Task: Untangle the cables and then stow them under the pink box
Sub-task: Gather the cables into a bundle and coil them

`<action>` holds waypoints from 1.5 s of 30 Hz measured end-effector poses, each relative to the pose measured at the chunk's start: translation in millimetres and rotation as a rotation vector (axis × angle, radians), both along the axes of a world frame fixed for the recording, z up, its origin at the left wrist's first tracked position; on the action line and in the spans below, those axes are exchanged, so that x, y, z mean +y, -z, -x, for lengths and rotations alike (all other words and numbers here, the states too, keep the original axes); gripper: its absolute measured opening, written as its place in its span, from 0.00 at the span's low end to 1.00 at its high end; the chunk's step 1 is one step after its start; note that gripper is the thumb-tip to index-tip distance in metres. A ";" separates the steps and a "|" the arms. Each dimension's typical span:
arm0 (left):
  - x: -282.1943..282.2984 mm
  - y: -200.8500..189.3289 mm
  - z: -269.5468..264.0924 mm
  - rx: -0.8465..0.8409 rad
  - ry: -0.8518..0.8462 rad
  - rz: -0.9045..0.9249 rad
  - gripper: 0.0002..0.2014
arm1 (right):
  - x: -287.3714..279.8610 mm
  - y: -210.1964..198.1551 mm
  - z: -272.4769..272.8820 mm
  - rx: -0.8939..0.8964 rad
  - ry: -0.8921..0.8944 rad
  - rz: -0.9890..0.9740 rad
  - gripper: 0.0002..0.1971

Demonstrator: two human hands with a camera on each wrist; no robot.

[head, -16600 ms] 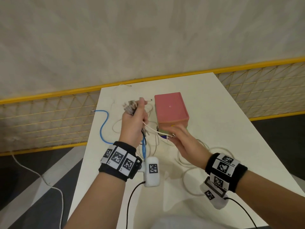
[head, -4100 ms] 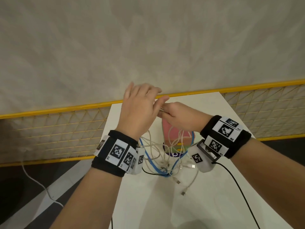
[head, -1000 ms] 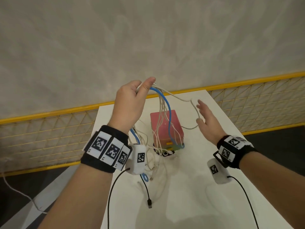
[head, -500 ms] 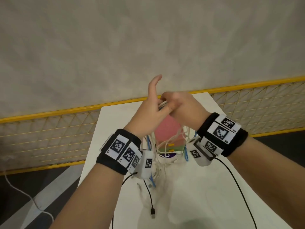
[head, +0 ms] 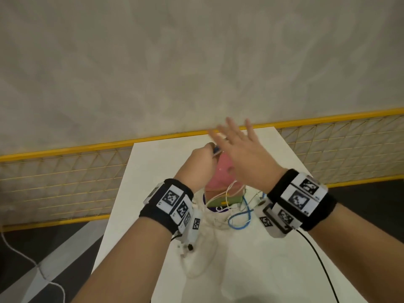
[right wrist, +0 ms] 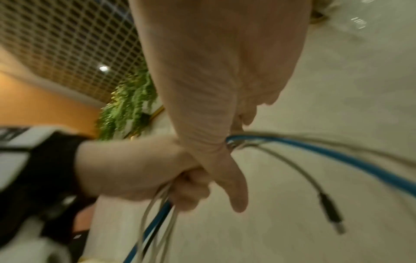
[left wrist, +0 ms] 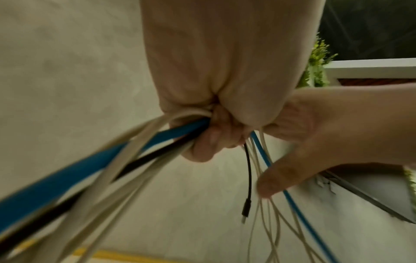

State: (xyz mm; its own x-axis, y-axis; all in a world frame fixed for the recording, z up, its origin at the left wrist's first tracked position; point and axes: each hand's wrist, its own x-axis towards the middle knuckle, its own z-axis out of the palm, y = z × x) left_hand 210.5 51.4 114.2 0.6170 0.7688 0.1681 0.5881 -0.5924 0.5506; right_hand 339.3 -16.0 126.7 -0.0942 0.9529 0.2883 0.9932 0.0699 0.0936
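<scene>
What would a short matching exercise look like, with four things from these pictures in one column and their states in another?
Things:
1. left hand
2. right hand
3. pink box
4. black plug

States:
a. fingers spread, holding nothing
b. dangles in the air
c. grips the cable bundle
d. stands on the white table

Pairs: 1-c, 2-a, 3-d, 4-b

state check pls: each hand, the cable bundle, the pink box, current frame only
left hand: fist gripping the cable bundle, raised above the table
right hand: fingers spread, beside the left fist
cable bundle: bunched, unsorted, ends dangling
pink box: on the white table, nothing stowed under it yet
</scene>
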 end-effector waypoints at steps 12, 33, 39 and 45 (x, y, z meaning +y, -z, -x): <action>-1.9 68.7 53.2 -0.142 -0.091 0.152 0.04 | 1.2 -28.2 -31.2 0.678 0.039 -0.236 0.14; -1.0 50.5 44.2 -0.107 0.138 0.120 0.05 | -7.5 7.7 1.6 0.395 0.039 0.020 0.12; 8.4 56.2 47.8 0.187 0.024 -0.048 0.08 | -11.3 22.5 -20.1 0.374 0.157 0.085 0.08; -16.6 23.1 14.3 0.415 0.162 -0.184 0.13 | -4.0 39.4 16.5 0.275 -0.100 0.170 0.21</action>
